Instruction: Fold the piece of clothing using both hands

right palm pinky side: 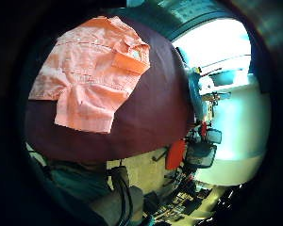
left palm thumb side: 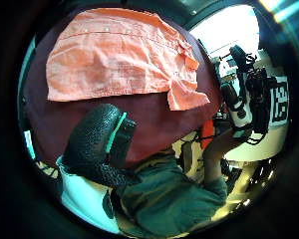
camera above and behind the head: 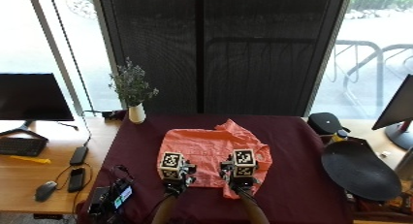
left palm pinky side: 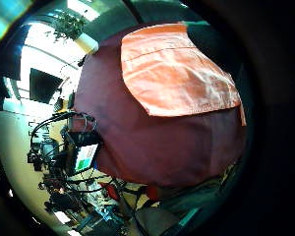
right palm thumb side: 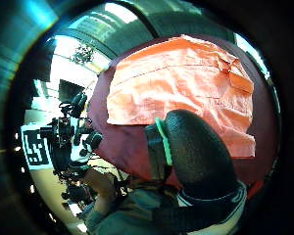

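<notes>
Hands [camera above and behind the head: 205, 174] above shirt [camera above and behind the head: 205, 151], prob. not touching.

shirt [camera above and behind the head: 213, 156]: thin creased matt cloth | tablecloth [camera above and behind the head: 290, 146]: matt cloth | side desk [camera above and behind the head: 39, 151]: smooth wood

A dark maroon tabletop [camera above and behind the head: 297, 185] stands before a black window screen [camera above and behind the head: 213, 49], bright windows [camera above and behind the head: 52, 35] on either side, with a wooden desk [camera above and behind the head: 32, 170] at left.

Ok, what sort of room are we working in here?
Probably an office or lab workspace by large windows: wooden desks with a monitor and keyboard flank the maroon-covered table holding the orange shirt, and a potted plant stands behind it.
</notes>
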Demonstrator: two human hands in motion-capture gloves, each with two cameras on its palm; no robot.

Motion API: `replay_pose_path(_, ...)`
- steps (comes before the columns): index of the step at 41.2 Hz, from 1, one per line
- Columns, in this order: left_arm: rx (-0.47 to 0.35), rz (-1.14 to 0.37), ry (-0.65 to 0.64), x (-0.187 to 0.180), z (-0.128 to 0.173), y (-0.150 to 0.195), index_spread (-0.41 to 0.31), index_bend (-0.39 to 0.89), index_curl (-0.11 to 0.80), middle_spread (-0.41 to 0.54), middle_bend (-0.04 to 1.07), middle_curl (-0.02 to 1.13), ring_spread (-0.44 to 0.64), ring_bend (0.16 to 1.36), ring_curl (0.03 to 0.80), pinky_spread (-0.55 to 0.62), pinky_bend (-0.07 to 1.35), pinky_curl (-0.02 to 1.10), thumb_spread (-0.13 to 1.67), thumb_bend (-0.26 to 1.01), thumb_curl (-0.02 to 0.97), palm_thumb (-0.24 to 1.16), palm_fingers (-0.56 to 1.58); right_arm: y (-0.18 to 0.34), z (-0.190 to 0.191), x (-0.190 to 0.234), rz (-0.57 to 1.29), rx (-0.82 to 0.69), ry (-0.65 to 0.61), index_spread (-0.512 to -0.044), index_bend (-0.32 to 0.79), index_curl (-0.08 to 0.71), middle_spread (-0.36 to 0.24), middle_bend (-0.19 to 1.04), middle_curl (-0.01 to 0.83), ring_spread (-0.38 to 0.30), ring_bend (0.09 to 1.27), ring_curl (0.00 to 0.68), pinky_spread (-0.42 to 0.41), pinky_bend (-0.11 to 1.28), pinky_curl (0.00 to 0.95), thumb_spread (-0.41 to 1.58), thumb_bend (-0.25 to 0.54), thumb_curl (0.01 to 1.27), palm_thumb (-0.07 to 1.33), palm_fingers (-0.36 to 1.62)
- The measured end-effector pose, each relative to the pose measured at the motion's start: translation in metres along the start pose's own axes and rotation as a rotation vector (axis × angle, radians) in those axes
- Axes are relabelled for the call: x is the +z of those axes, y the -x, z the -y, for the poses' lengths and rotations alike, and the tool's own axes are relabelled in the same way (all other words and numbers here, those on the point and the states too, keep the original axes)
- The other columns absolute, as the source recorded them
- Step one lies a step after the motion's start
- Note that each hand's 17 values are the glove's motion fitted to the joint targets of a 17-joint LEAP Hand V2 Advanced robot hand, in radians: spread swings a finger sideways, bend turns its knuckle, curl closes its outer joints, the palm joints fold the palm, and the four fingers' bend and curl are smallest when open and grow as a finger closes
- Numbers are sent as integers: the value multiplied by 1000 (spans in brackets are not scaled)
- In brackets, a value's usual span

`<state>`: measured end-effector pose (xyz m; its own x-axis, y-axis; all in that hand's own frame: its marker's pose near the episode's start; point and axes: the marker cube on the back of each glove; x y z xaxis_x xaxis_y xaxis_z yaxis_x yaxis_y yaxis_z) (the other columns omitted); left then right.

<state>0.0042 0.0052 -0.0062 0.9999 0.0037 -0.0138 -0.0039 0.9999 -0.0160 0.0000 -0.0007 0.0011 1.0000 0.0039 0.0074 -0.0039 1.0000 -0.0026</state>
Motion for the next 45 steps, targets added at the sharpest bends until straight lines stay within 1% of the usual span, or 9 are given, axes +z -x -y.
replay_pose_path(1, 1, -3, 2, 0, 0, -1, -40, 114, 29, 2, 237, 63, 67, 464, 94, 120, 354, 56, 435, 128, 55, 215, 509, 0, 0, 0, 2, 0, 0, -192, 153, 38, 16, 162, 33, 67, 228, 33, 136, 472, 106, 453, 167, 49, 250, 261)
replay_pose_path(3, 4, -9, 10, -2, -1, -3, -50, 113, 47, 3, 238, 107, 88, 496, 143, 155, 379, 95, 571, 130, 72, 231, 486, 0, 1, 0, 8, 0, 0, -239, 154, 67, 16, 162, 51, 86, 239, 58, 170, 506, 146, 610, 185, 67, 280, 240)
replay_pose_path(6, 8, 0, 24, -3, -2, -4, -61, 120, 72, 3, 239, 155, 109, 523, 189, 197, 405, 135, 727, 123, 96, 244, 455, 1, 2, 1, 15, -5, 8, -290, 157, 101, 19, 170, 77, 109, 247, 87, 207, 536, 188, 795, 191, 90, 297, 214)
replay_pose_path(13, 12, 8, 25, -2, -1, -5, -81, 135, 122, 4, 233, 219, 137, 548, 234, 259, 432, 178, 937, 91, 143, 258, 419, 4, 5, 3, 24, -29, 8, -346, 171, 160, 22, 171, 123, 139, 262, 123, 253, 554, 235, 1064, 186, 138, 319, 190)
replay_pose_path(19, 2, 11, 27, -4, -2, -3, -87, 137, 156, 8, 231, 258, 150, 556, 254, 286, 443, 200, 1023, 59, 175, 267, 400, 8, 2, -1, 38, -38, 11, -367, 168, 194, 24, 172, 154, 152, 269, 146, 271, 565, 260, 1179, 166, 170, 327, 174)
replay_pose_path(27, -11, 19, 34, -18, -12, -1, -91, 137, 191, 9, 224, 298, 164, 569, 274, 303, 447, 223, 1078, 18, 211, 279, 383, 11, 3, 0, 42, -55, 21, -378, 169, 231, 24, 169, 184, 160, 270, 170, 280, 580, 284, 1251, 137, 204, 344, 164)
replay_pose_path(35, -13, 11, 43, -25, -13, 1, -92, 135, 218, 16, 219, 329, 169, 577, 288, 314, 448, 242, 1101, -13, 238, 290, 371, 8, -1, -3, 34, -57, 34, -382, 164, 257, 25, 167, 207, 164, 270, 190, 279, 595, 304, 1248, 108, 241, 380, 156)
replay_pose_path(42, 12, -13, 22, -5, 3, 5, -93, 134, 235, 17, 215, 350, 170, 582, 297, 315, 449, 256, 1110, -19, 254, 291, 363, -4, -4, 0, 30, -43, 56, -384, 161, 272, 25, 167, 222, 166, 271, 205, 274, 608, 318, 1224, 77, 265, 412, 148)
replay_pose_path(45, 21, -20, 33, -4, 3, 3, -93, 134, 242, 17, 214, 358, 171, 583, 300, 315, 449, 262, 1112, -20, 260, 290, 361, -12, -2, 7, 19, -17, 79, -385, 158, 275, 25, 169, 228, 166, 273, 211, 272, 613, 322, 1210, 61, 275, 423, 143)
